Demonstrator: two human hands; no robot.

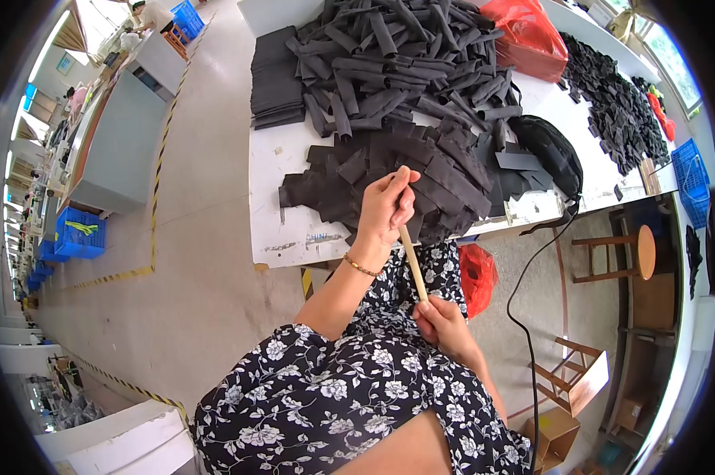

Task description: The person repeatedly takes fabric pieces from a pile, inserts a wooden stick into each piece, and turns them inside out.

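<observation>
A pale, thin stick slants between my two hands below the table's front edge. Its upper end goes into my left hand, which is closed around it over the front of a dark fabric heap; a bracelet circles that wrist. Lower down, near my lap, my right hand grips the other end between thumb and fingers. Overlapping flat dark strips make up the heap. Behind it lie many rolled dark fabric tubes, with a neat dark stack at their left.
The white table also carries a red plastic bag, a black bag and small dark pieces. A black cable hangs at the right, near wooden stools. Blue crates stand at the left.
</observation>
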